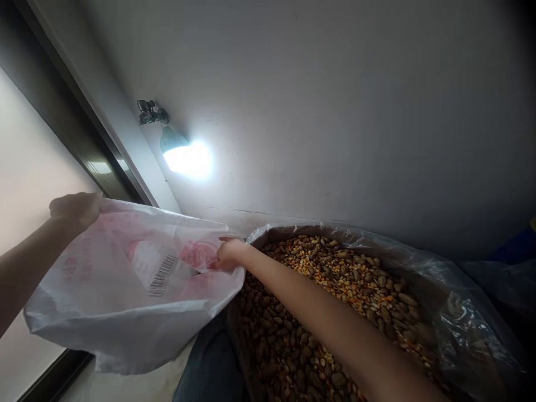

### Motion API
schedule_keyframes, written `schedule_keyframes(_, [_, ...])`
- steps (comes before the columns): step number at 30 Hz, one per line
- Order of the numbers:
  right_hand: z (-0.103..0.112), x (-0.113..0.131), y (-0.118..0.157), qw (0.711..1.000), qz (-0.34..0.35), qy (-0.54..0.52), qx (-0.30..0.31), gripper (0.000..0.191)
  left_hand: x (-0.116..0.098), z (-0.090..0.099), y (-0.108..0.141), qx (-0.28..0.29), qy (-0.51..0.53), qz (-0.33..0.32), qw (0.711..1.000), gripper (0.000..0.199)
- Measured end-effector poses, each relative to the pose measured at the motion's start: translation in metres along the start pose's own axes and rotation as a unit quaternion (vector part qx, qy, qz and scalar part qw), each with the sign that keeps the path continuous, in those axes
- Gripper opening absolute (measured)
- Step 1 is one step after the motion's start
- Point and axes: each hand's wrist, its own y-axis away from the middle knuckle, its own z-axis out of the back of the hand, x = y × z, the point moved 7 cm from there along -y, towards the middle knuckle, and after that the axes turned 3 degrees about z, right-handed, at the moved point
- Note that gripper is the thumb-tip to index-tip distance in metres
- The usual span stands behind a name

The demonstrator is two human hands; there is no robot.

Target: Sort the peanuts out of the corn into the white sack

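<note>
A white sack [104, 301] with pink print hangs open between both hands. The left hand [75, 211] has its fingers clamped on the upper edge. The right hand [228, 255], pinching the rim, is nearer the plastic-lined bin [460, 312] of corn and peanuts [335, 273], just right of the sack.

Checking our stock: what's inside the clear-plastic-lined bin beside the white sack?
Orange-yellow corn kernels mixed with brown lumps fill it; the right arm covers part, and what lies beneath the top layer cannot be seen.
</note>
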Motion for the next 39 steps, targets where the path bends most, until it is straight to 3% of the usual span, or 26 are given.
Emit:
schedule_keyframes(2, [0.006,-0.018,-0.001,0.999,-0.031,0.001,-0.018,0.024,-0.004,0.008,0.000,0.023,-0.095,0.022,0.995,0.033])
schedule_keyframes(4, [0.010,-0.036,0.005,0.998,-0.060,-0.003,-0.030,0.022,-0.023,0.006,0.004,0.044,-0.133,0.009,0.990,0.032])
schedule_keyframes(7, [0.010,-0.045,0.028,0.997,-0.064,-0.021,-0.047,0.034,-0.064,-0.015,0.012,0.090,-0.112,-0.033,0.989,0.033])
schedule_keyframes(9, [0.008,-0.036,0.046,0.997,-0.038,-0.033,-0.062,0.040,-0.093,-0.030,0.015,0.085,-0.103,-0.071,0.988,0.041])
schedule_keyframes(12, [-0.002,0.000,0.067,0.994,0.075,-0.031,-0.076,0.048,-0.124,-0.041,0.013,0.049,-0.098,-0.118,0.987,0.041])
schedule_keyframes(15, [-0.013,0.024,0.079,0.987,0.122,0.036,-0.094,0.043,-0.133,-0.038,0.006,0.025,-0.086,-0.119,0.989,0.037])
schedule_keyframes(18, [-0.019,0.027,0.083,0.983,0.071,0.103,-0.134,0.024,-0.124,-0.027,-0.002,-0.010,-0.073,-0.084,0.994,0.038])
schedule_keyframes(22, [-0.027,0.037,0.089,0.977,0.048,0.107,-0.179,0.022,-0.118,-0.021,-0.008,-0.072,-0.041,-0.037,0.996,0.037])
schedule_keyframes(26, [-0.034,0.050,0.092,0.979,0.018,0.069,-0.192,0.045,-0.148,-0.039,-0.003,-0.039,-0.052,-0.101,0.993,0.038])
schedule_keyframes(29, [-0.024,0.048,0.101,0.983,0.037,0.032,-0.174,0.056,-0.178,-0.047,0.008,-0.042,-0.082,-0.152,0.984,0.045])
schedule_keyframes(31, [-0.006,0.030,0.117,0.983,0.044,0.020,-0.175,0.055,-0.205,-0.045,0.024,-0.091,-0.104,-0.202,0.970,0.055])
schedule_keyframes(34, [0.020,-0.037,0.156,0.979,-0.073,0.004,-0.190,0.045,-0.256,-0.045,0.058,-0.128,-0.081,-0.294,0.944,0.051])
schedule_keyframes(36, [0.026,-0.089,0.190,0.968,-0.172,-0.008,-0.183,0.037,-0.294,-0.051,0.085,-0.090,-0.037,-0.352,0.931,0.046])
schedule_keyframes(39, [0.015,-0.147,0.242,0.949,-0.279,0.026,-0.145,0.027,-0.347,-0.074,0.129,0.057,0.017,-0.427,0.902,0.037])
